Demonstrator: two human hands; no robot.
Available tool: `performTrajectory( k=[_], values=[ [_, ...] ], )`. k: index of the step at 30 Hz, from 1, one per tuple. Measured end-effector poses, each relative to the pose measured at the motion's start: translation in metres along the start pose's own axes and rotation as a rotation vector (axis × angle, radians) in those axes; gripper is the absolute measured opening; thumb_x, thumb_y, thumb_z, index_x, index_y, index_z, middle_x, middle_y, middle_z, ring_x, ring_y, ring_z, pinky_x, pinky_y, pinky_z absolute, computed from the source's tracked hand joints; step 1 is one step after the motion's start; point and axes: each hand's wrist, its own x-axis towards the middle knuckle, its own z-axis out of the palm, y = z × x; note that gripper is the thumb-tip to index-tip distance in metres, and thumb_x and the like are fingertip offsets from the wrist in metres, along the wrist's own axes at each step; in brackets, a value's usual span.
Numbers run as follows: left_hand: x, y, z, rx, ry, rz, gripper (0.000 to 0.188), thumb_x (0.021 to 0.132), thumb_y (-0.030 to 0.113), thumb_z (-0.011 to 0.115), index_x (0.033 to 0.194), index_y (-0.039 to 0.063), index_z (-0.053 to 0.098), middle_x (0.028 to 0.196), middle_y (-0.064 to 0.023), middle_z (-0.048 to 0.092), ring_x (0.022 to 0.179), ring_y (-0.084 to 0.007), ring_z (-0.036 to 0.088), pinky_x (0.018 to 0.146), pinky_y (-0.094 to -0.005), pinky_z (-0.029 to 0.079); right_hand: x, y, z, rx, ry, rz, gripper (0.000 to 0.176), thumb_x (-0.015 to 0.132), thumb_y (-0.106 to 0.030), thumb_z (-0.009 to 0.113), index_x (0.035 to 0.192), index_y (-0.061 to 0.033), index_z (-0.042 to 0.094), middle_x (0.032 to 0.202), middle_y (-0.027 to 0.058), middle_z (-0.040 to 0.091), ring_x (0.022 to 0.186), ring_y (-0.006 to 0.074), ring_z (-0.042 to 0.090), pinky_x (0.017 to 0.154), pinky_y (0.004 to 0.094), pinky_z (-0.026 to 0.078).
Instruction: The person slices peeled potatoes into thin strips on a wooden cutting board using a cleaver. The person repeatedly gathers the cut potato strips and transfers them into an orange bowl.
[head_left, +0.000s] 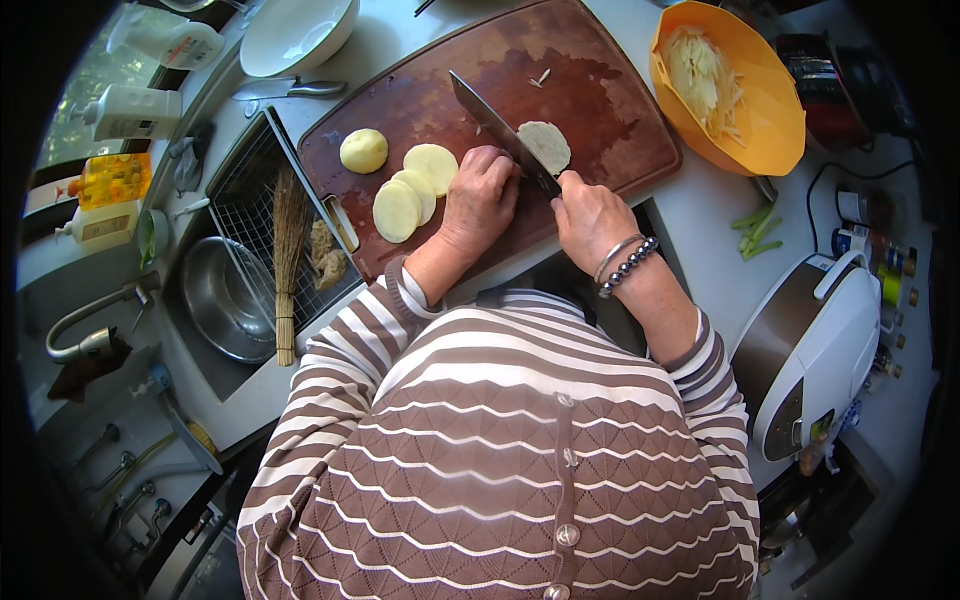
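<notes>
My right hand (596, 217) grips the handle of a kitchen cleaver (499, 124), its blade slanting up and left over the brown cutting board (420, 82). Right against the blade's left side, my left hand (484, 195) rests on the board with curled fingers; whatever lies under them is hidden. A thin, pale potato slice (546, 146) lies flat just right of the blade. Left of my left hand are overlapping potato slices (409, 196) and a peeled potato (364, 151). A few small potato shreds (540, 78) lie farther up the board.
An orange basin (772, 112) with potato shreds (701, 82) stands right of the board, near green vegetable pieces (757, 229) and a white rice cooker (825, 337). At left, a knife (289, 88) lies near a white bowl (296, 37). A straw brush (287, 247) spans the sink rack.
</notes>
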Motion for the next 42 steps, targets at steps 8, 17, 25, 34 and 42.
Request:
performTrajectory(
  k=[8, 17, 25, 34, 42],
  values=[
    [0.002, 0.012, -0.018, -0.097, 0.012, -0.117, 0.022, 0.076, -0.005, 0.066, 0.096, 0.004, 0.064, 0.103, -0.0148, 0.062, 0.100, -0.0353, 0.061, 0.085, -0.0417, 0.051, -0.026, 0.014, -0.005, 0.177, 0.100, -0.009, 0.016, 0.094, -0.015, 0.058, 0.099, -0.0002, 0.054, 0.073, 0.0273, 0.063, 0.073, 0.0478, 0.062, 0.064, 0.0547, 0.048],
    [-0.038, -0.024, -0.112, 0.133, 0.111, -0.379, 0.026, 0.080, -0.002, 0.066, 0.106, 0.001, 0.065, 0.107, -0.0148, 0.063, 0.098, -0.0324, 0.064, 0.086, -0.0386, 0.053, -0.040, 0.010, -0.008, 0.101, 0.052, -0.026, 0.015, 0.096, -0.017, 0.055, 0.095, -0.0021, 0.051, 0.070, 0.0255, 0.065, 0.071, 0.0454, 0.066, 0.064, 0.0546, 0.051],
    [-0.066, -0.028, -0.123, 0.148, 0.085, -0.471, 0.029, 0.081, 0.003, 0.068, 0.109, -0.001, 0.064, 0.103, -0.0149, 0.063, 0.092, -0.0301, 0.065, 0.083, -0.0367, 0.053, -0.032, 0.000, 0.000, -0.043, -0.004, -0.007, 0.013, 0.095, -0.012, 0.054, 0.092, -0.0001, 0.051, 0.074, 0.0258, 0.067, 0.076, 0.0445, 0.068, 0.068, 0.0516, 0.056],
    [-0.051, -0.017, -0.123, 0.349, -0.118, -0.562, 0.043, 0.072, 0.027, 0.080, 0.105, 0.003, 0.063, 0.100, -0.0145, 0.059, 0.094, -0.0334, 0.061, 0.081, -0.0429, 0.051, -0.012, -0.006, 0.007, -0.053, 0.091, -0.018, 0.011, 0.094, -0.012, 0.053, 0.098, -0.0008, 0.054, 0.075, 0.0262, 0.067, 0.076, 0.0442, 0.068, 0.068, 0.0530, 0.055],
    [-0.055, -0.020, -0.119, 0.284, -0.051, -0.531, 0.036, 0.074, 0.016, 0.079, 0.102, 0.003, 0.060, 0.099, -0.0137, 0.059, 0.090, -0.0312, 0.062, 0.078, -0.0399, 0.051, -0.031, 0.002, 0.008, 0.103, 0.086, -0.085, 0.015, 0.094, -0.017, 0.058, 0.098, -0.0031, 0.053, 0.071, 0.0260, 0.065, 0.072, 0.0451, 0.066, 0.064, 0.0539, 0.052]
  ],
)
